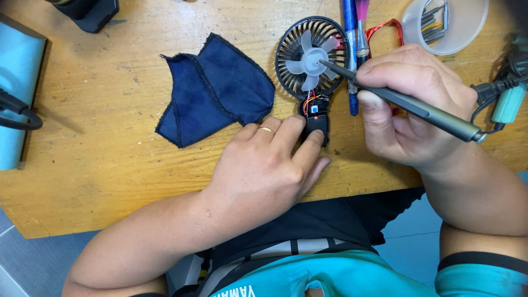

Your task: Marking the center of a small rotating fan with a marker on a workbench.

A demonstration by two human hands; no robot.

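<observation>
My left hand (269, 168) pins the small black fan (312, 60) by its handle near the table's (110, 165) front edge; right hand (410, 104) grips a grey screwdriver (407, 102), tip on hub

Your head view is bright and evenly lit, soft light, colours clean. The wooden table (110, 159) reads warm yellow with no blown-out patches. Shadows are short and soft: a faint one under your left hand (264, 165), another under your right hand (410, 104), a thin dark edge along the blue cloth (217, 91). There's a small glint on the grey tool (418, 107) near its metal end and on the ring; mild sheen on the clear cup (467, 22). Focus is sharp at centre: fan (308, 55) blades and wires are crisp. No motion blur. Corners bend slightly, wide-lens stretch at your arms and the table edge.
</observation>
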